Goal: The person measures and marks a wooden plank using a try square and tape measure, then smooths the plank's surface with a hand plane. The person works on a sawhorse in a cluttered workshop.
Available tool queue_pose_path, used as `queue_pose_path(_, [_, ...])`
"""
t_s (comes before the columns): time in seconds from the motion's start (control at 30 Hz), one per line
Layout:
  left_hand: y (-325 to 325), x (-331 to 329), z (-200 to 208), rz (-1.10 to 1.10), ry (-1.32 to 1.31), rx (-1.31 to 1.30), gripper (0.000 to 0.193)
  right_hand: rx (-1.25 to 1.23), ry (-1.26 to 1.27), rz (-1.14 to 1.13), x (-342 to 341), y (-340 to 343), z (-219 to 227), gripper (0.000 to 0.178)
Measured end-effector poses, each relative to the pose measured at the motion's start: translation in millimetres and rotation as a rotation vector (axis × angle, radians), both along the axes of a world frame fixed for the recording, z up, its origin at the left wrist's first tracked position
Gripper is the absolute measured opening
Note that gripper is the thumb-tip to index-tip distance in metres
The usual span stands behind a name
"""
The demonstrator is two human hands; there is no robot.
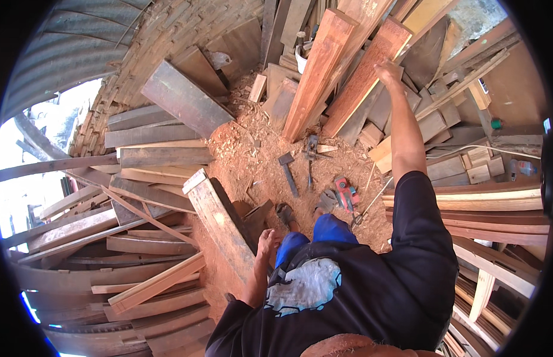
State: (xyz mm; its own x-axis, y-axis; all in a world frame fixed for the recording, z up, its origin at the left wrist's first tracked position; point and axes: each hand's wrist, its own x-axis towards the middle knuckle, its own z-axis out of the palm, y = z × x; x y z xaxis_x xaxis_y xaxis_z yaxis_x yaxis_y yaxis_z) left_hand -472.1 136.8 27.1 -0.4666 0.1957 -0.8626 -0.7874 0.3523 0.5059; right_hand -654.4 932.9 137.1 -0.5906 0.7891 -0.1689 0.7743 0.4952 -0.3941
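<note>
My right arm reaches forward, and my right hand (388, 72) closes on the edge of a reddish-brown plank (365, 77) that leans upright at the far side. Beside that plank, to its left, stands a thicker reddish timber (321, 74). My left hand (268, 243) hangs near my body, fingers loosely bent and apart, holding nothing. Close to it a pale thick beam (220, 223) lies slanted. On the shavings ahead of my feet are a dark hammer-like tool (289, 174), a metal clamp-like tool (311, 156) and a red power planer (346, 194).
Stacked boards (160, 157) fill the left side, and more lumber (490, 205) is piled at the right. Wood shavings (240, 146) cover the floor. A cord (371, 201) runs from near the planer to the right. A white container (301, 59) stands among the far boards.
</note>
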Motion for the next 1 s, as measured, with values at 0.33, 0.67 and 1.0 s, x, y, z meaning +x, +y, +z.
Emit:
queue_pose_path(0.33, [-46,27,10,0.088,-0.046,-0.103,0.033,-0.258,-0.002,0.25,98,-197,-168,0.03])
queue_pose_path(0.67, [-53,56,-53,0.308,0.011,0.16,0.033,-0.409,-0.354,0.758,205,-360,-158,0.027])
queue_pose_path(1.0, [-143,69,-6,0.711,0.179,-0.1,0.048,-0.905,-0.595,0.389,187,-495,-167,0.021])
